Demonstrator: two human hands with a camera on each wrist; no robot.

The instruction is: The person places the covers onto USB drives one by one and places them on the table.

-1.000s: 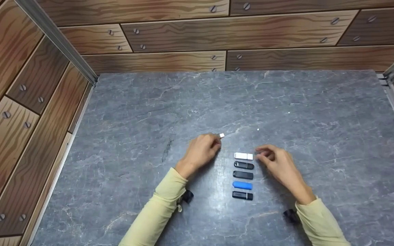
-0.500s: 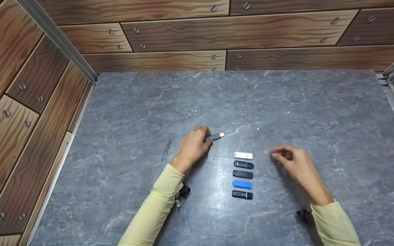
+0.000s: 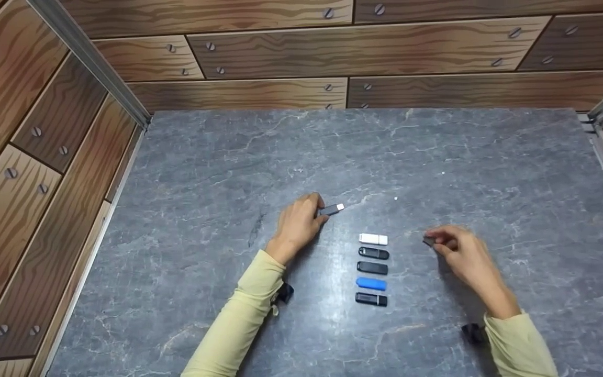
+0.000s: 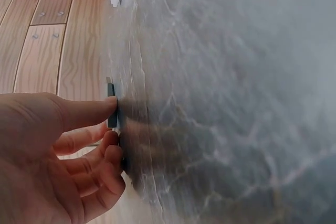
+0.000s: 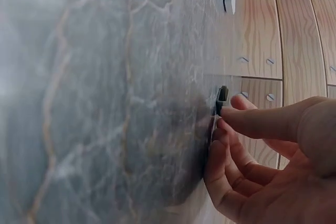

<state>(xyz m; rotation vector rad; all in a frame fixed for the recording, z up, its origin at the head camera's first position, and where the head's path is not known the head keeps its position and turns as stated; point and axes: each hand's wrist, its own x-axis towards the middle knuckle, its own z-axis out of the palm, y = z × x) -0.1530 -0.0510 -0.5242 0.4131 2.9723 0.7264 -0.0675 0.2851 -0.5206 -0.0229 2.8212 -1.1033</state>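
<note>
My left hand (image 3: 297,225) pinches the back end of an uncapped dark USB stick (image 3: 331,210), its bright plug pointing right, low over the table. In the left wrist view the thumb lies along the dark USB stick (image 4: 111,109). Off to the right, my right hand (image 3: 466,256) holds a small dark cap (image 3: 428,241) between thumb and fingers. An opening shows at the end of that cap (image 5: 222,96) in the right wrist view. Between the hands lies a column of capped sticks: a white USB stick (image 3: 373,239), a blue USB stick (image 3: 371,284) and several black ones.
The grey marbled table (image 3: 218,152) is bounded by a wood-patterned back wall (image 3: 301,52) and side walls. A tiny white speck (image 3: 395,198) lies beyond the column of sticks.
My right hand has drawn away to the right, and the cap now shows in its fingers. The left hand has shifted slightly left, exposing more of the stick. The column has not moved.
</note>
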